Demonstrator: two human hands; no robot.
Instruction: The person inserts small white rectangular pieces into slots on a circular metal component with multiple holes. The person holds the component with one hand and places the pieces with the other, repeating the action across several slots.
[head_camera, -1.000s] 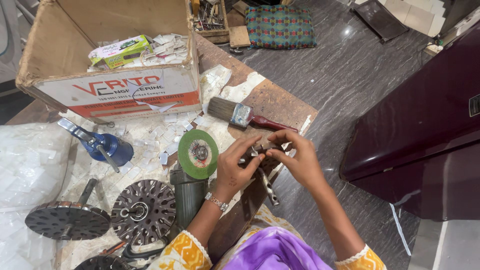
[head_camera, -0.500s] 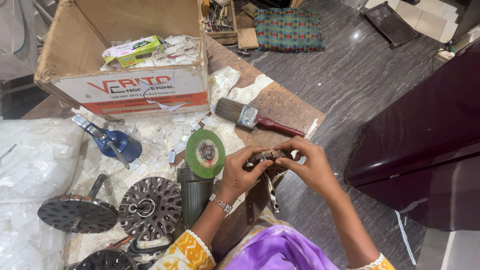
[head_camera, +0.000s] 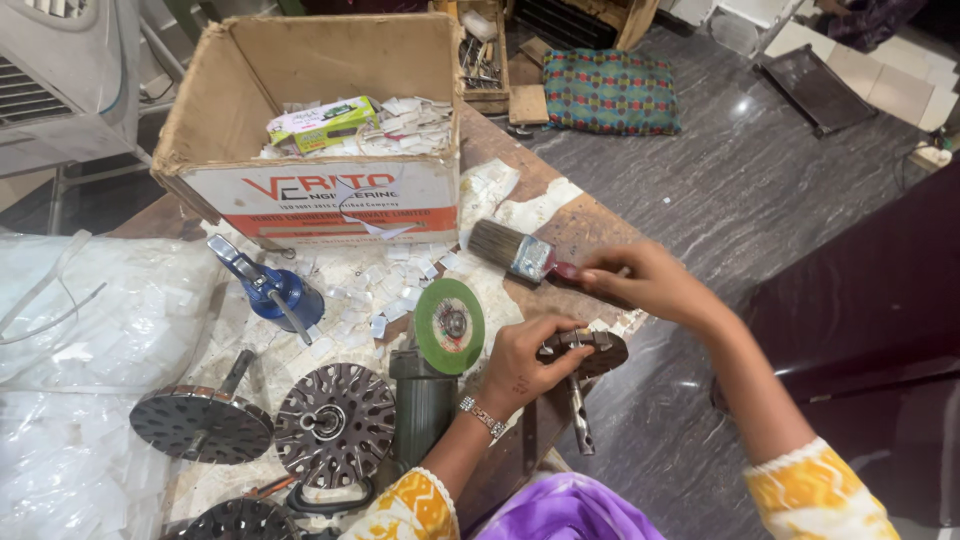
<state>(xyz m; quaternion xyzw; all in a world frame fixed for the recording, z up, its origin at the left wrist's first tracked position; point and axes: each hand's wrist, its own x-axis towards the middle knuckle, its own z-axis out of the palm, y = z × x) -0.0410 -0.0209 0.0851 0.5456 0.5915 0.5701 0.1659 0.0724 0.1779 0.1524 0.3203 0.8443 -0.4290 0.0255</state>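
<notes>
Since the earlier frame the right hand (head_camera: 640, 282) has let go of the small part and moved up to the paintbrush (head_camera: 530, 258), fingers now wrapped around its dark red handle just right of centre. So only the left hand (head_camera: 520, 362) has the rotor (head_camera: 585, 350) now, pinching it at the near edge of the tabletop (head_camera: 590, 222), a bit below the middle of the frame.

That rotor is a stubby dark cylinder with a slotted, ridged face, looks like stacked metal, dull grey-brown. A steel shaft (head_camera: 580, 420) sticks out of it pointing down toward the bottom edge, and the tip has a spiral groove.

The brush has a flat head of stiff greyish bristles, a shiny metal ferrule and that glossy handle, lying at a slant.

Just left of the left hand is an angle grinder (head_camera: 425, 400) with a dark green body and a round green disc (head_camera: 450, 325) facing up. Further left, lower left of the frame, sit two round slotted metal plates (head_camera: 335, 425), flat and matte, with radial cut-outs. A blue oil can (head_camera: 280, 292) with a long spout lies above them. Little white scraps (head_camera: 385, 285) are scattered all over the worn wooden surface. Upper left is a battered cardboard box (head_camera: 320, 190) with more white scraps inside. A teal patterned cushion (head_camera: 610, 92) sits on the grey stone floor at the top.
</notes>
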